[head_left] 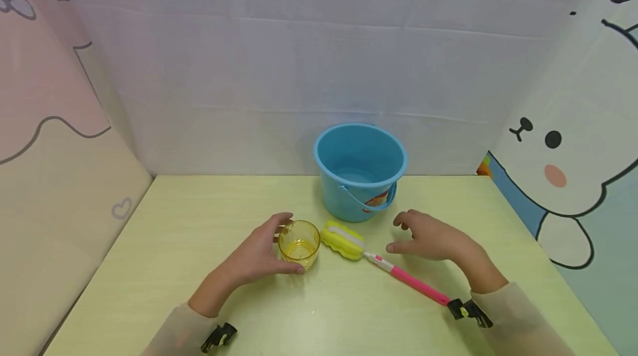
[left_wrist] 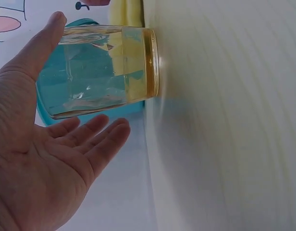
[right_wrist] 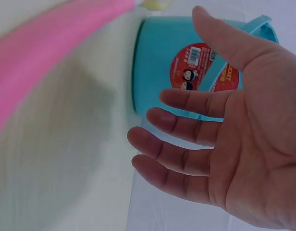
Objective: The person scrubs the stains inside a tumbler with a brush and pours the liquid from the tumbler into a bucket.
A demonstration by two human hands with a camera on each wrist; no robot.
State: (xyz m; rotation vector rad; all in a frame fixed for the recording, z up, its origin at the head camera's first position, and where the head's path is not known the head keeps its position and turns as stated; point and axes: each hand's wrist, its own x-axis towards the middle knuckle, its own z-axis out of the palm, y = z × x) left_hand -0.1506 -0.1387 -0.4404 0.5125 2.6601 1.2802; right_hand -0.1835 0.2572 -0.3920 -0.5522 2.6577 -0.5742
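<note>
A yellow-tinted clear glass [head_left: 299, 245] stands upright on the table. My left hand [head_left: 259, 253] is spread around its left side, thumb in front and fingers behind. In the left wrist view a gap shows between those fingers and the glass [left_wrist: 104, 72]; whether the thumb touches it I cannot tell. To the right lies a sponge cup brush with a yellow head [head_left: 343, 241] and a pink handle [head_left: 418, 284]. Above the table, right of the brush, hovers my right hand [head_left: 431, 237], fingers loosely bent and holding nothing.
A blue bucket [head_left: 349, 201] stands behind the brush, its handle hanging down at the front right. A pale cloth wall [head_left: 299, 68] rises behind the table [head_left: 199, 206], and printed cloths flank both sides.
</note>
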